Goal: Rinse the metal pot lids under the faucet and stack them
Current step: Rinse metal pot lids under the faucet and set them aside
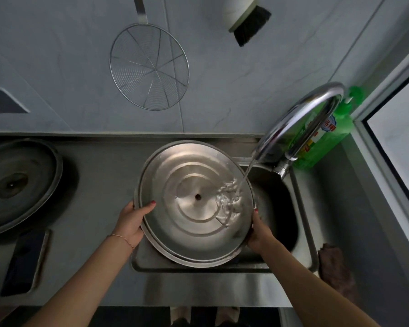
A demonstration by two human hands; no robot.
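A large round metal pot lid (189,215) is held over the sink (300,256) with its hollow underside facing up. My left hand (132,220) grips its left rim, thumb over the edge. My right hand (257,232) grips the right rim. Water runs from the curved chrome faucet (300,123) and splashes on the lid's right inner side. A second metal lid (19,182) lies on the steel counter at the far left.
A dark phone (24,260) lies on the counter at the front left. A green dish soap bottle (328,135) stands behind the faucet. A brown cloth (335,267) lies right of the sink. A wire skimmer (149,67) and a brush (248,17) hang on the wall.
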